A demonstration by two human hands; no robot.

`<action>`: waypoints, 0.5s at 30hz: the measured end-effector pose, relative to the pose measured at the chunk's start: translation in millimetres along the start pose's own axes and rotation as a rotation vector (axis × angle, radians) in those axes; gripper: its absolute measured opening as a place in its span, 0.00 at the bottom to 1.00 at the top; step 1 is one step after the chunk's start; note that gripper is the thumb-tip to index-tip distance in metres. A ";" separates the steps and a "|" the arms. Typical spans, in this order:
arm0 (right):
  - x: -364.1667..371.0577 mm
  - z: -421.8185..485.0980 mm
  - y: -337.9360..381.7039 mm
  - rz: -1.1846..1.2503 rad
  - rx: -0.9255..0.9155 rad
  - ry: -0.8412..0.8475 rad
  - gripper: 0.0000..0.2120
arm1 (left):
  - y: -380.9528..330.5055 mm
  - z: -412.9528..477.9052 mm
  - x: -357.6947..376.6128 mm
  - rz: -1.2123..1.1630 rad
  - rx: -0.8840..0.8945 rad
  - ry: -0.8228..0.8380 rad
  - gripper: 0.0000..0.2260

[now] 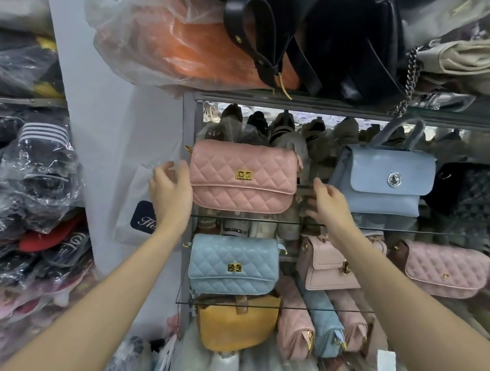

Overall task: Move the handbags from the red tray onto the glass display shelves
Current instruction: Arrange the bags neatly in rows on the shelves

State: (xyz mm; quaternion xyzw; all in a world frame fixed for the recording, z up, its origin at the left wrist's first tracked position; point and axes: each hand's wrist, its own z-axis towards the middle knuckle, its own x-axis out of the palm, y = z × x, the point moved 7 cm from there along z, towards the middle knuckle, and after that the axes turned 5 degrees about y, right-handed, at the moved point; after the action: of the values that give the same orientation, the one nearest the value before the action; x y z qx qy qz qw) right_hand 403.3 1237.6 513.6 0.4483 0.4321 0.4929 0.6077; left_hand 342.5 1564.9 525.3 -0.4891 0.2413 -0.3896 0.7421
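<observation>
Found the pink quilted handbag upright on the upper glass shelf, at its left end, gold clasp facing near. Held the left hand at the left side of this bag, fingers straight and loose, gripping nothing; could not tell whether touching the leather or only just beside it. Held the right hand near the right side of the bag, slightly apart from it, fingers spread and relaxed, also gripping nothing. Saw a blue top-handle handbag further right on the same shelf, and a black quilted handbag to the right of that one. Noted, one shelf lower, a light blue quilted handbag directly under the pink one, then a pale pink flap bag and another pink quilted bag to the right. Noted lower again a mustard yellow bag. Saw above, on the top shelf, an orange bag in clear plastic and black bags.
</observation>
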 end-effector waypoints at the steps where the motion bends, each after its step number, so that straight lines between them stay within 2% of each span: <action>1: -14.5 1.0 2.4 -0.009 -0.012 -0.029 0.14 | -11.2 -9.1 -1.6 0.014 0.064 -0.067 0.16; 3: -43.8 4.7 5.5 -0.009 -0.031 -0.070 0.11 | -31.2 -20.6 11.7 0.042 0.176 -0.087 0.11; 6: -88.9 14.1 7.1 -0.038 -0.054 -0.116 0.13 | -61.2 -41.8 58.9 0.049 0.261 0.019 0.04; 8: -119.8 19.6 8.8 -0.050 -0.069 -0.133 0.12 | -78.6 -61.1 97.3 0.030 0.300 0.085 0.04; 12: -186.4 35.3 4.4 -0.067 -0.068 -0.180 0.09 | -91.8 -93.4 181.1 -0.006 0.270 0.255 0.07; 15: -229.1 49.1 -3.0 -0.061 -0.078 -0.233 0.05 | -90.2 -105.9 229.6 -0.015 0.226 0.297 0.05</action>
State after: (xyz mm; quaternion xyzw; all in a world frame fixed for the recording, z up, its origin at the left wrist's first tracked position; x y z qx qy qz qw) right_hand 419.2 1005.4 540.8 0.4652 0.3524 0.4350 0.6857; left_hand 366.5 1301.2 570.2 -0.3417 0.2994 -0.4879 0.7454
